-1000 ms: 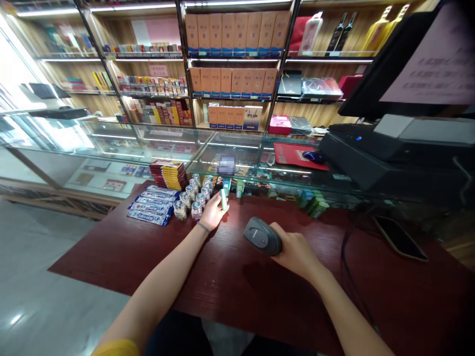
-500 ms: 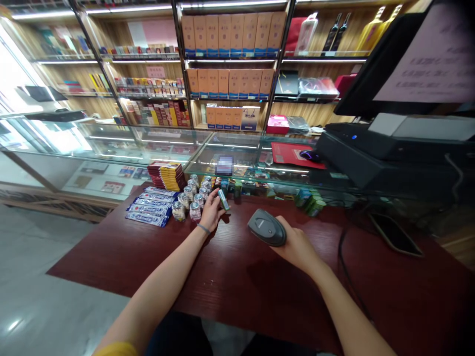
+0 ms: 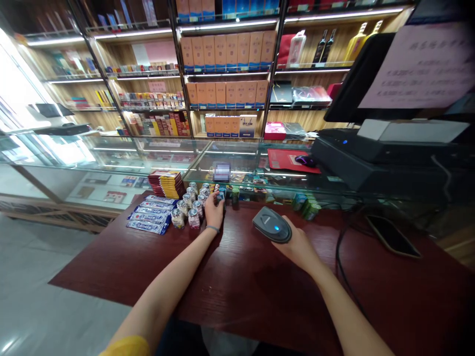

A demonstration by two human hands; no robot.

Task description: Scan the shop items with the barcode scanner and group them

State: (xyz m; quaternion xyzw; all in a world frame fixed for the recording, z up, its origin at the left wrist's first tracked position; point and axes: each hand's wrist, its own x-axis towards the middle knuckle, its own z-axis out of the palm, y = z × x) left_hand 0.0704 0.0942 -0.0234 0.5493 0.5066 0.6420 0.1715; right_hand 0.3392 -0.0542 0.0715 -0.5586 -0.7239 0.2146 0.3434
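My right hand (image 3: 297, 244) is closed round a dark handheld barcode scanner (image 3: 272, 224) held just above the red-brown counter (image 3: 237, 277), a blue light showing on its top. My left hand (image 3: 214, 209) reaches to the back of the counter and pinches a small green pack (image 3: 221, 196) among other small packs under the glass case edge. Several small clear jars (image 3: 189, 205) stand right beside that hand. Blue wrapped sticks (image 3: 150, 214) lie further left.
A stack of red and yellow boxes (image 3: 166, 182) sits behind the jars. Green packs (image 3: 307, 206) lie at the back right. A dark phone (image 3: 392, 235) rests at the right, with a black cable (image 3: 340, 257) beside it. A till and screen (image 3: 378, 148) stand on the glass case.
My left hand has carried the green pack away from me, back to the row of packs at the counter's rear. The scanner has moved slightly forward and now shows a blue light.
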